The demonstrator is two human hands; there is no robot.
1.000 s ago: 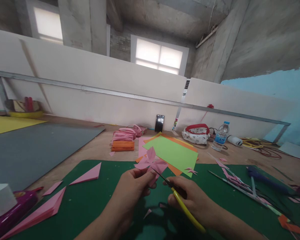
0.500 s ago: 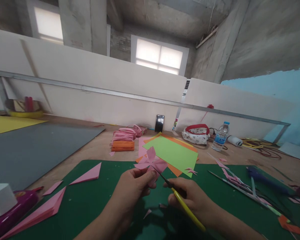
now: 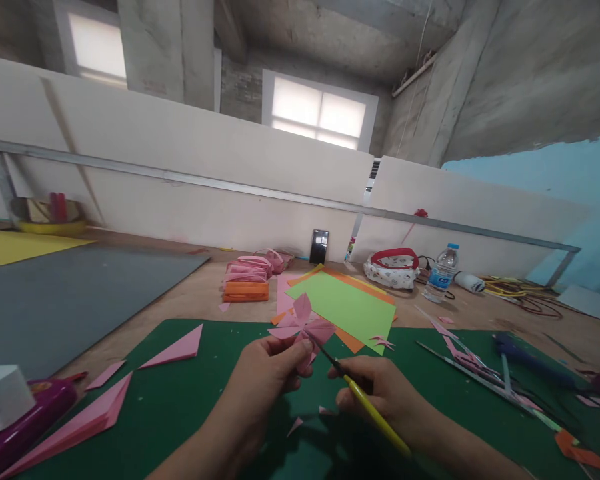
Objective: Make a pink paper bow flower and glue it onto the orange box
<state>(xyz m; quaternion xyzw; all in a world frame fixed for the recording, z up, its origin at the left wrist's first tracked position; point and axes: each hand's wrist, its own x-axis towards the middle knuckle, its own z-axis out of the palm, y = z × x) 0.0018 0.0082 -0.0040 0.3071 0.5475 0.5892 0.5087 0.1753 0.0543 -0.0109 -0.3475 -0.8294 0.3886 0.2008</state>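
My left hand pinches a folded pink paper flower and holds it up over the green cutting mat. My right hand is closed round yellow-handled scissors, whose dark blades reach into the pink paper just right of my left thumb. Small pink offcuts lie on the mat under my hands.
Pink paper triangles lie at the mat's left, beside a purple tool. Green and orange sheets, stacked pink and orange paper, a phone, a pouch and a water bottle sit behind. Strips and tools lie right.
The scissors' blades have edged a little further up into the pink paper. Both hands stay almost where they were.
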